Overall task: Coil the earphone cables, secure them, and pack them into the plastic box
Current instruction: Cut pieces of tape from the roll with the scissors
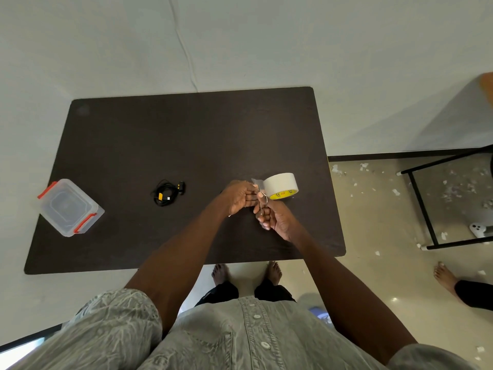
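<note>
- A dark worktop (pixel 160 134) stands against a pale wall, with a light floor littered with white scraps at the right of the frame.
- The plastic box (pixel 70 206), clear with red latches and its lid on, sits at the left edge of the worktop, well apart from the hands; it is probably parked there until something is ready to pack.
- A coiled black earphone cable (pixel 167 193) with a yellow tag lies at centre-left, between the box and the hands, untouched.
- The tape roll (pixel 280 186), white with a yellow core, is at centre-right just beyond the hands, a short tab of tape drawn off toward the left hand.
- The left hand (pixel 238 197) has its fingers curled at that tab; it seems to pinch the tape taut, though the contact is small in view.
- The right hand (pixel 274 217) grips small scissors (pixel 262 201), held upright at the tape, likely to cut a strip for securing a coil.
- Judged from this, securing is under way and packing is not yet begun.
</note>
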